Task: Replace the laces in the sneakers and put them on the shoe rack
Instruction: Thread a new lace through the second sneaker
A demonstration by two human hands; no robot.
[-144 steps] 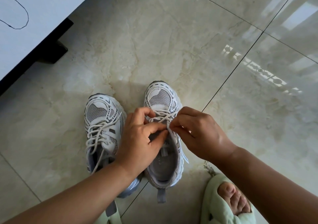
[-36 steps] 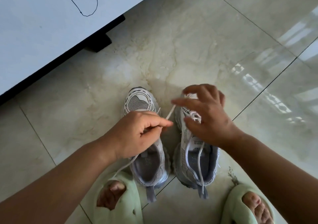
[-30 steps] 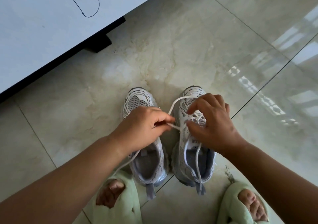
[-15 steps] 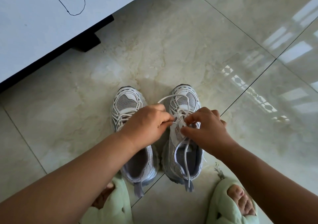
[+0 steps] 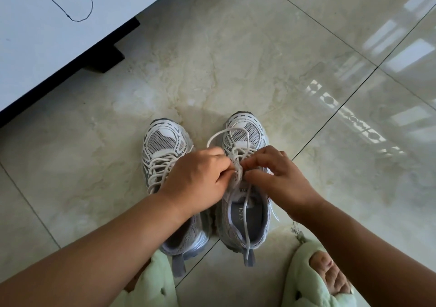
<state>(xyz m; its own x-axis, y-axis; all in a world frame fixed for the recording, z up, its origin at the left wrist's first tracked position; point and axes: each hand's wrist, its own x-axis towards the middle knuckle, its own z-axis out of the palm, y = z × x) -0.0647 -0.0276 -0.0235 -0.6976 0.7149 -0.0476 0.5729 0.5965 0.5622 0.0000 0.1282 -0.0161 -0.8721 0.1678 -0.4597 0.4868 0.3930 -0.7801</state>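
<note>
Both hands, left (image 5: 197,179) and right (image 5: 274,177), now pinching the white lace (image 5: 232,152) close together over the right sneaker (image 5: 244,188) on the floor (image 5: 259,70), loop drawn in from a second ago, likely knotting; left sneaker (image 5: 165,151) already laced.

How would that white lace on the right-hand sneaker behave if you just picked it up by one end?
Probably floppy: the white lace droops in loose curves into the right sneaker and arcs limply over its toe. It likely weighs almost nothing, being thin cord. It may snag rather than slide free, since both hands pinch it where it threads the eyelets.
</note>
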